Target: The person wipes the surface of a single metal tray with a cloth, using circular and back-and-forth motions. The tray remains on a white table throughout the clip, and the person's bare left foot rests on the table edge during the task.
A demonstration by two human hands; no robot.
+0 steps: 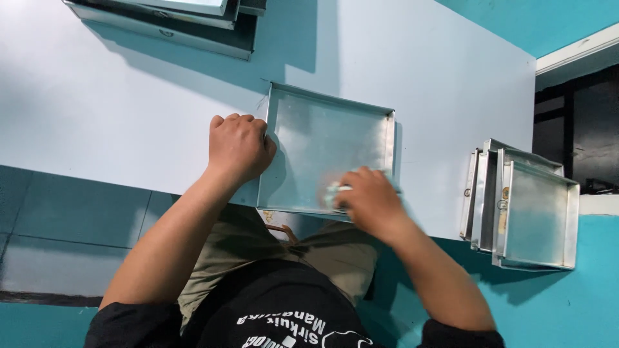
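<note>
Gripping tray (322, 138) rim: left fingers (242, 122); right fingers (351, 190) inside.

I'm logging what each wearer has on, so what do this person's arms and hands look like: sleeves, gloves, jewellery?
Both hands are bare: the left hand and right hand show no gloves, rings or watch. The forearms are uncovered to above the elbow. Short black sleeves begin near the bottom edge of the picture, part of a black shirt with white print.

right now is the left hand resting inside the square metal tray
No, the left hand grips the outer left rim of the square metal tray.
</note>
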